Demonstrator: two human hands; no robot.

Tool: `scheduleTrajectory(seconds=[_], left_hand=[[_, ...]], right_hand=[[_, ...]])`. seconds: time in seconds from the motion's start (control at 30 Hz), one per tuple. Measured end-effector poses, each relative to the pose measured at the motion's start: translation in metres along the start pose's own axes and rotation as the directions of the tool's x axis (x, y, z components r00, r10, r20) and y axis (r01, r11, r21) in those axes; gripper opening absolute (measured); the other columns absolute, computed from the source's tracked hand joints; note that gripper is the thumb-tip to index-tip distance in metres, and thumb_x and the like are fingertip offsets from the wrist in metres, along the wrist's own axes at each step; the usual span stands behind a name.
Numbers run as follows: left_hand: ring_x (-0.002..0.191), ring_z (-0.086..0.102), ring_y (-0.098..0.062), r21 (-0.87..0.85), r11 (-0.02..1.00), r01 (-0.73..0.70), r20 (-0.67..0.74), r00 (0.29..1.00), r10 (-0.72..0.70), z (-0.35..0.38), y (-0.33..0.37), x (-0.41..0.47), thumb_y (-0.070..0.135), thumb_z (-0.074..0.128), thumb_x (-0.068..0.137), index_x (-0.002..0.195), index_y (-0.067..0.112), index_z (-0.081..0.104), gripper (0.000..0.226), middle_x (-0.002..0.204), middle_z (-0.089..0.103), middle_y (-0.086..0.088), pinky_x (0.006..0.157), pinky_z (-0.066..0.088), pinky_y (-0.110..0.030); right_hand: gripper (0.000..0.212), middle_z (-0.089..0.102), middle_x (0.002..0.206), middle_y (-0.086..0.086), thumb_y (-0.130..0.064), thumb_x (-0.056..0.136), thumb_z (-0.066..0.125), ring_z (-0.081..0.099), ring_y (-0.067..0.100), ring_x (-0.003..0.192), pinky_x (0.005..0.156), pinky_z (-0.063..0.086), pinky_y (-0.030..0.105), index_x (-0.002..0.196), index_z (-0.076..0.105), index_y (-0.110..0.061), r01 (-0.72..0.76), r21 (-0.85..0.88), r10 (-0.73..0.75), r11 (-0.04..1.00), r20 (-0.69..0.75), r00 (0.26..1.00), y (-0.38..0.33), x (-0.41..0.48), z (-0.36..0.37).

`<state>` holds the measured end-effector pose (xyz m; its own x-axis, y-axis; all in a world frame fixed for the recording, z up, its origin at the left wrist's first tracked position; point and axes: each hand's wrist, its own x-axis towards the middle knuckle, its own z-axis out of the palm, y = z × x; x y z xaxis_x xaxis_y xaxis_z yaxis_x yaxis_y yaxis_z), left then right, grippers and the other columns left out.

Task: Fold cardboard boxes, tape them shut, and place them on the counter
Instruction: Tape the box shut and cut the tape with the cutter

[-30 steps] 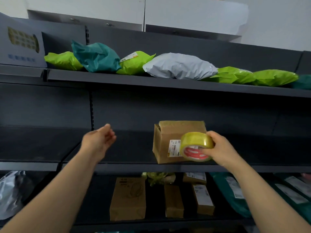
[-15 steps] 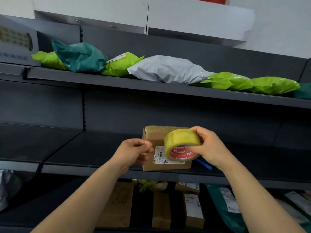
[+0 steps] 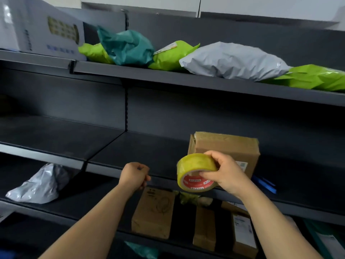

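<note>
Head view: right hand (image 3: 226,172) grips tape roll (image 3: 195,164) before cardboard box (image 3: 229,146) on shelf (image 3: 145,148); left hand (image 3: 134,175) curled, seemingly empty. Taping step; next, probably, freeing the tape's end.

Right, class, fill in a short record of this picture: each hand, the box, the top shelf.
right hand: grips the tape roll
left hand: fingers curled, nothing seen in it, apart from the tape roll
cardboard box: on the middle shelf, behind the right hand
top shelf: teal mailer bag, grey mailer bag, lime green mailer bags
</note>
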<state>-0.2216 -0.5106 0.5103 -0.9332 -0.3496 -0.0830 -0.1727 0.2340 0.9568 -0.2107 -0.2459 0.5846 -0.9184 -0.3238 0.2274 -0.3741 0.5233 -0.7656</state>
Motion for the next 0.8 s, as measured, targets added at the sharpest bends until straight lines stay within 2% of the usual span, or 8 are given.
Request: scheduleTrajectory(seconds=[0.23,0.4,0.5,0.63,0.7,0.8], left_hand=[[0.050,0.056,-0.013,0.102,0.995,0.009,0.012,1.000,-0.010,-0.003,-0.015,0.027,0.023,0.056,0.097,0.095,0.019,0.063,0.009,0.063,0.066,-0.002,0.046,0.044,-0.025],[0.049,0.059,-0.012,0.086,0.996,-0.036,0.037,0.999,0.033,-0.005,-0.026,0.038,0.025,0.060,0.095,0.093,0.024,0.066,0.007,0.061,0.067,-0.003,0.058,0.054,-0.031],[0.048,0.060,-0.009,0.068,0.996,-0.053,0.059,0.997,0.049,-0.007,-0.029,0.037,0.025,0.060,0.095,0.096,0.024,0.066,0.006,0.061,0.067,-0.003,0.055,0.053,-0.029],[0.042,0.056,-0.009,-0.004,0.999,-0.036,0.083,0.996,0.037,-0.007,-0.029,0.033,0.021,0.059,0.096,0.107,0.016,0.064,0.013,0.056,0.066,-0.003,0.046,0.046,-0.022],[0.041,0.056,-0.009,-0.021,1.000,-0.021,0.095,0.995,0.023,-0.008,-0.027,0.032,0.019,0.059,0.097,0.119,0.015,0.061,0.023,0.059,0.067,-0.005,0.041,0.044,-0.019],[0.043,0.058,-0.011,-0.061,0.997,0.043,0.155,0.987,-0.033,-0.013,-0.026,0.036,0.019,0.061,0.095,0.147,0.023,0.036,0.058,0.062,0.068,-0.007,0.038,0.041,-0.021]], right_hand=[[0.034,0.068,0.099,-0.009,-0.017,0.078,0.079,0.064,0.011,0.097,0.086,0.057,0.040,0.100,0.063,-0.036,-0.042,0.012,0.042,0.999,0.013,0.999,0.002,0.014,0.020],[0.033,0.068,0.099,-0.008,-0.017,0.078,0.079,0.063,0.012,0.097,0.086,0.057,0.042,0.100,0.063,-0.036,-0.062,0.008,0.062,0.998,0.008,0.998,0.003,0.023,0.027],[0.034,0.068,0.100,-0.008,-0.019,0.078,0.079,0.063,0.011,0.097,0.086,0.057,0.042,0.101,0.063,-0.036,-0.066,0.004,0.066,0.998,0.008,0.998,0.003,0.026,0.033],[0.034,0.067,0.101,-0.008,-0.019,0.077,0.080,0.063,0.012,0.098,0.086,0.057,0.042,0.102,0.063,-0.036,-0.078,0.010,0.077,0.997,0.002,0.997,0.002,0.028,0.040],[0.035,0.067,0.102,-0.008,-0.020,0.077,0.080,0.063,0.013,0.099,0.087,0.057,0.043,0.103,0.063,-0.036,-0.087,0.011,0.087,0.996,0.000,0.996,0.003,0.028,0.043],[0.035,0.067,0.103,-0.007,-0.021,0.077,0.080,0.063,0.014,0.100,0.087,0.057,0.044,0.104,0.063,-0.036,-0.102,0.022,0.102,0.995,-0.014,0.995,0.003,0.026,0.047]])
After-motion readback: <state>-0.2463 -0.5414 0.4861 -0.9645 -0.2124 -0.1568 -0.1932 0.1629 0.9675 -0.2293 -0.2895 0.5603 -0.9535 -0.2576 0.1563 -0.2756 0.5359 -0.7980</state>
